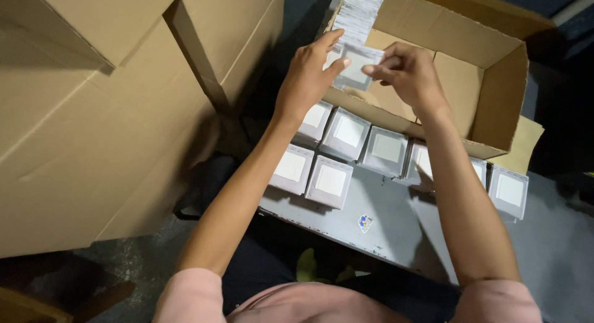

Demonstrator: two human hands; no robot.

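Both your hands are up over the open cardboard box [495, 81], left hand [307, 75] and right hand [405, 72] pinching one small clear packet [354, 69] between the fingers, right by the tall stack of packets [359, 13] (still plenty there). Looks like you're partway: seven or so small white-topped boxes [346, 134] already sit in rows on the grey surface [383, 218]

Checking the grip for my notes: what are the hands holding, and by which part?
Both hands hold one small flat grey packet with a pale square face: the left hand pinches its left edge, the right hand its upper right corner.
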